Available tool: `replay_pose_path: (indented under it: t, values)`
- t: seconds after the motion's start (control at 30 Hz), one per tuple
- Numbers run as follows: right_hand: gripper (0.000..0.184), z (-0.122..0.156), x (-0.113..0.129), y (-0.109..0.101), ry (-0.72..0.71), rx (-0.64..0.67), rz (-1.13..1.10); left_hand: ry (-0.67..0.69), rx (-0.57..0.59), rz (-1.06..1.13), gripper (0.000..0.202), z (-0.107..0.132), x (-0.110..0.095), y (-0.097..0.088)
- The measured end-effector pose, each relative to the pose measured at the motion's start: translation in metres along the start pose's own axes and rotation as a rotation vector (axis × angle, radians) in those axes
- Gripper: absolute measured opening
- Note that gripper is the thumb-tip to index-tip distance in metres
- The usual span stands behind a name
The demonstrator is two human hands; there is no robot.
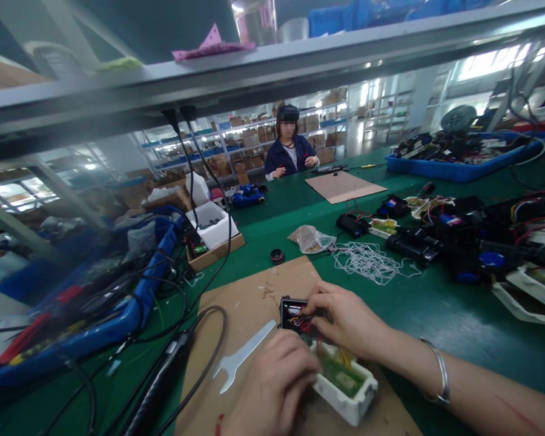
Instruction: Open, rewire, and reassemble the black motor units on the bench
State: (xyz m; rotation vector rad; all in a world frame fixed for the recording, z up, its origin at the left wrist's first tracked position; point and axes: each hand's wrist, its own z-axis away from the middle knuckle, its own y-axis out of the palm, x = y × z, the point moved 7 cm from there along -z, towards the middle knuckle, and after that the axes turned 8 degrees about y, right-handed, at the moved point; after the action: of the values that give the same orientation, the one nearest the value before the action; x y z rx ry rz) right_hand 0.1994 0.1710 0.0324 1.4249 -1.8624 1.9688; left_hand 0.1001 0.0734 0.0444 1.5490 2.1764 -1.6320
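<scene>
My right hand (pixel 345 318) reaches over a small open black case (pixel 287 307), its thumb and fingers pinched at the thin wires (pixel 305 325) inside. My left hand (pixel 277 378) is curled at the near side of that case, fingertips by the end of a white housing (pixel 343 402); whatever it grips is hidden. A green circuit board (pixel 343 376) lies in the white housing, and wires rise from it towards the black case. Left of the hands, a flat open-end wrench (pixel 245 356) rests on a cardboard sheet (pixel 249 290).
Beyond the sheet are a black ring (pixel 277 256), a bag of small brass-coloured parts (pixel 311 239) and tangled white cord (pixel 367 261). Black devices (pixel 413 245) crowd the right. A blue bin (pixel 136 321) and a black-handled corded tool (pixel 163 375) stand left. A co-worker (pixel 290 148) sits opposite.
</scene>
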Motion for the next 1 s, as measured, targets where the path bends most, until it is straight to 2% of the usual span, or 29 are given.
replay_pose_path:
  t: [0.1,0.27,0.4,0.53,0.6,0.73,0.83,0.9,1.0]
  values:
    - [0.026,-0.001,-0.001,0.002,0.033,0.0,0.002,-0.271,-0.029,0.326,0.016,0.011,0.028,-0.007]
    - [0.025,-0.002,-0.004,0.003,0.065,-0.012,-0.054,-0.573,-0.23,0.87,0.019,0.025,0.061,0.006]
    - [0.018,-0.001,-0.008,0.003,0.067,-0.018,-0.117,-0.76,-0.343,1.131,0.023,0.033,0.067,0.015]
    - [0.016,0.001,-0.009,0.005,-0.002,-0.048,-0.204,-0.869,-0.38,1.184,0.029,0.038,0.064,0.017]
    - [0.016,0.003,-0.009,0.006,-0.032,-0.071,-0.234,-0.885,-0.426,1.148,0.031,0.039,0.064,0.017]
    - [0.014,0.005,-0.01,0.01,-0.047,-0.102,-0.268,-0.87,-0.592,0.983,0.034,0.044,0.065,0.012]
    - [0.016,0.005,-0.012,0.013,-0.049,-0.126,-0.308,-0.8,-0.646,0.906,0.03,0.046,0.061,0.011]
    - [0.021,0.006,-0.013,0.014,-0.052,-0.148,-0.325,-0.667,-0.644,0.771,0.025,0.044,0.055,0.004]
    - [0.025,0.006,-0.012,0.014,-0.073,-0.167,-0.333,-0.358,-0.578,0.376,0.026,0.039,0.035,-0.006]
